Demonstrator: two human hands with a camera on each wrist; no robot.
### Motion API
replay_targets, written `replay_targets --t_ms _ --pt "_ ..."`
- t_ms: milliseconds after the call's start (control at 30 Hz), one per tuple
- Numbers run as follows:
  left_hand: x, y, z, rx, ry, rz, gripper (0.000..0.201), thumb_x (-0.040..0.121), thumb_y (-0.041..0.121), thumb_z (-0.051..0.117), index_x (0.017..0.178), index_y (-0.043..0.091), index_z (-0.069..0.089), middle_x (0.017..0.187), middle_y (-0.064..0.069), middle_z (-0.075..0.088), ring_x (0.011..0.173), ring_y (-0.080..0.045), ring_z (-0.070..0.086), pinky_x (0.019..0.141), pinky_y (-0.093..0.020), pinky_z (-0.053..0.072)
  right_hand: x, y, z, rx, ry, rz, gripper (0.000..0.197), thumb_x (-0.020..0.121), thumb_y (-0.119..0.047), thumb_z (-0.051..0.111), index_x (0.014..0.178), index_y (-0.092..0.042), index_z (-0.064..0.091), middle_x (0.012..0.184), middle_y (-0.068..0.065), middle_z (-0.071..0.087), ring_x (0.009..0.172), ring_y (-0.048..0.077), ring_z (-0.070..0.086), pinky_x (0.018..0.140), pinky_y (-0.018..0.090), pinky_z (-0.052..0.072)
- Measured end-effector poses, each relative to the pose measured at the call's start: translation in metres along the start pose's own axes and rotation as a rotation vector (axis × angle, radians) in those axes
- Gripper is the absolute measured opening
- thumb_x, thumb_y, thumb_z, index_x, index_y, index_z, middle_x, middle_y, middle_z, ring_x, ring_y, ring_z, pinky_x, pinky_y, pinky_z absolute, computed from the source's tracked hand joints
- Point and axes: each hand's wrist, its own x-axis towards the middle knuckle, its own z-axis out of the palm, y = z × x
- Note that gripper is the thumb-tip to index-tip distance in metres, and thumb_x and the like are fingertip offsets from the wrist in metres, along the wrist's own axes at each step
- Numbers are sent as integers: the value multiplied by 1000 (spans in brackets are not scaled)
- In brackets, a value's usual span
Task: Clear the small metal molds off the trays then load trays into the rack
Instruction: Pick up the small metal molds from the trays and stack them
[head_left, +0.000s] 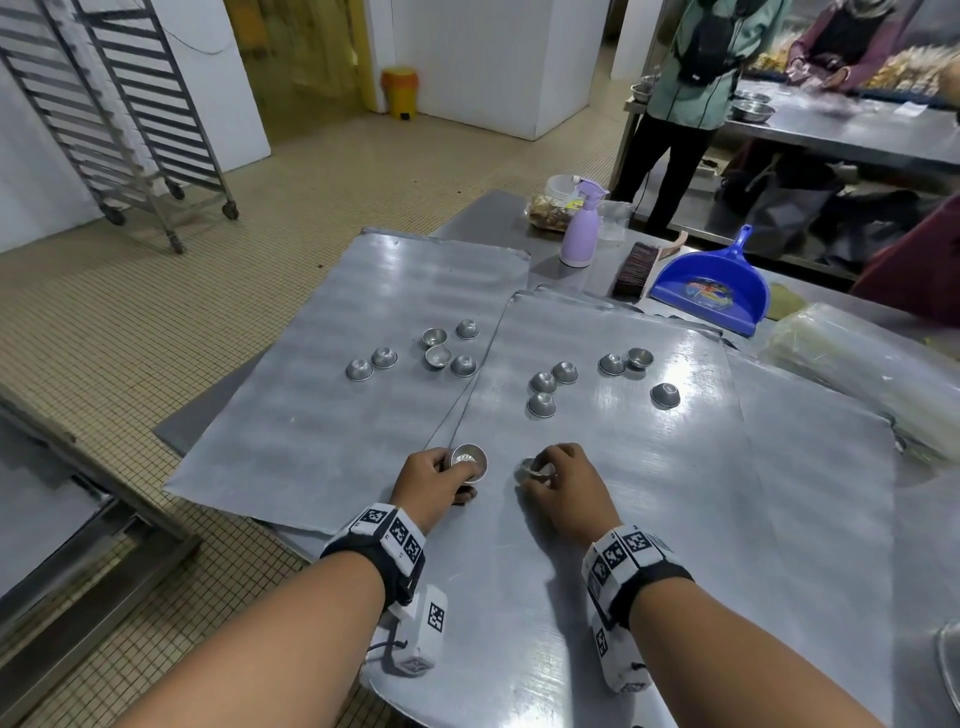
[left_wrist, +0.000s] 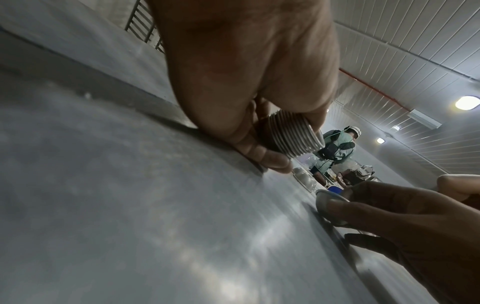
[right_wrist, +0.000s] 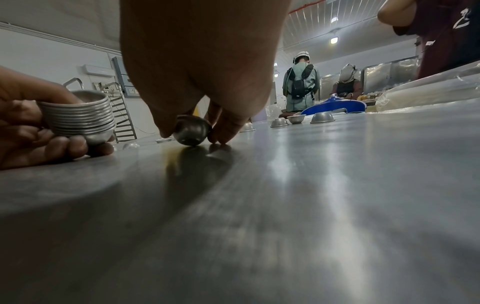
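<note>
The left hand (head_left: 435, 478) has its fingers (left_wrist: 272, 160) curled round a nested stack of molds (right_wrist: 80, 116), mouth up and leaning a little, so its long axis runs up through the cups; the hand rests on the near tray (head_left: 649, 519). Just to the right of the stack, the right hand (head_left: 558, 480) pinches a single mold (right_wrist: 192, 131) between thumb and fingertips, tipped on its side with its rounded bottom touching the tray.

From where I stand, the slip is the worry. That one mold is round, smooth and held only at its edge, so a loose pinch could let it roll away across the slick metal. The stack is tall for its width; pressing another cup in off-centre might tilt it or jam the rims.

Beyond the stack, loose molds (head_left: 543, 383) lie scattered, most dome up, some mouth up, on the near tray and on the far tray (head_left: 363, 280) overlapped on its left. The rack (head_left: 130, 109) stands well off across the floor, behind and left of the stack.
</note>
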Motion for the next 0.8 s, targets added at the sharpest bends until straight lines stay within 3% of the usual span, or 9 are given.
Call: replay_targets --t_ms 133,233,300,433,633,700,800 --pt "-1 1 0 -2 0 12 13 85 4 74 94 -4 70 83 -17 66 63 -27 69 67 -36 58 -3 -1 -2 16 -9 10 23 86 -30 67 108 -27 61 113 -4 57 103 18 60 83 28 46" --pt "-3 1 -1 1 -4 25 6 85 4 73 90 2 71 84 -17 67 64 -27 70 70 -38 59 -4 -2 -4 -10 -36 44 50 87 -34 66 135 -26 52 126 0 58 115 20 58 95 32 47" --pt "-4 2 -1 3 -3 31 6 85 5 73 91 3 71 85 -16 68 65 -27 70 70 -37 60 -4 -2 -5 -73 -60 62 59 88 -35 65 143 -23 48 134 2 51 121 21 55 98 32 46" --pt "-5 2 1 23 2 49 9 85 4 73 93 1 72 84 -17 68 65 -27 69 69 -37 60 -8 -3 -7 -128 -75 113 51 87 -37 66 135 -22 56 130 2 48 113 23 58 93 31 48" --pt "-3 9 3 -8 22 -9 19 84 3 73 95 -12 69 78 -17 63 60 -27 67 65 -34 58 -6 -12 -13 26 -10 42 53 81 -37 75 129 -21 58 122 3 62 110 24 61 92 33 48" --pt "-2 12 2 -48 22 -32 14 86 4 72 93 -7 71 78 -17 65 61 -27 68 65 -33 59 -4 -21 -13 105 29 -21 62 82 -40 78 135 -18 56 126 3 62 112 22 61 97 37 49" --pt "-5 20 1 -164 44 -84 10 90 8 67 87 -1 70 75 -16 65 65 -31 68 68 -34 59 -3 -39 -11 189 91 -111 62 81 -40 80 134 -18 58 123 -2 64 105 14 62 93 30 49"
